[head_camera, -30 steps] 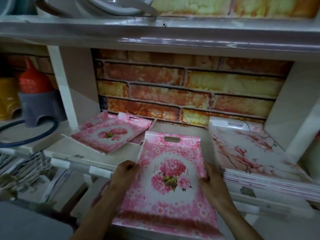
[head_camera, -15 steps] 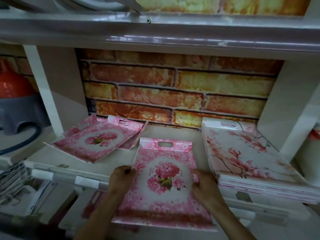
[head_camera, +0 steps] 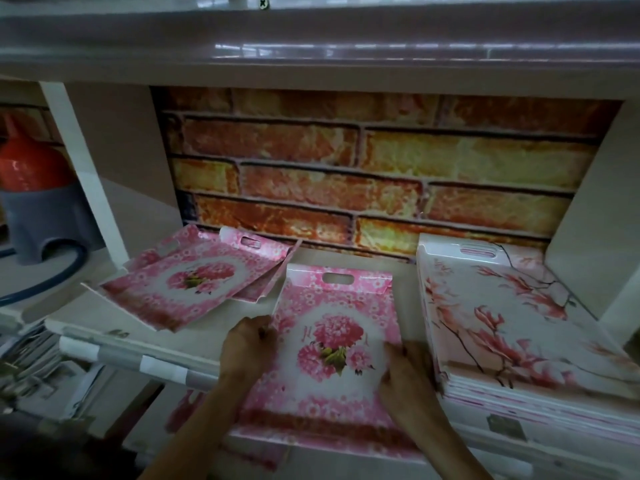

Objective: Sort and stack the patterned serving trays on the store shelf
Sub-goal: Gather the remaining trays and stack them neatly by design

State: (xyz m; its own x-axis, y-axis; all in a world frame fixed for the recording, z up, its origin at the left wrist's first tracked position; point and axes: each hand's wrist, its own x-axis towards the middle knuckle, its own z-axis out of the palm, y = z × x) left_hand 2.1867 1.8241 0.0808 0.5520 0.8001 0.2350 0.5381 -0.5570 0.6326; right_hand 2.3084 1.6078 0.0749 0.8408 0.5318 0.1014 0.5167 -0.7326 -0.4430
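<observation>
A pink tray with a peony print lies lengthwise in the middle of the shelf, its near end overhanging the front edge. My left hand grips its left rim and my right hand grips its right rim. To the left, a loose pile of the same pink trays lies fanned and askew. On the right sits a neat stack of white trays with pink magnolia branches.
A brick-patterned back wall closes the bay, with an upper shelf board low overhead. White dividers stand on both sides. A red and grey plastic item and a blue hose sit in the left bay.
Both hands have pushed the pink tray farther in onto the shelf. The view has shifted closer and to the right.
</observation>
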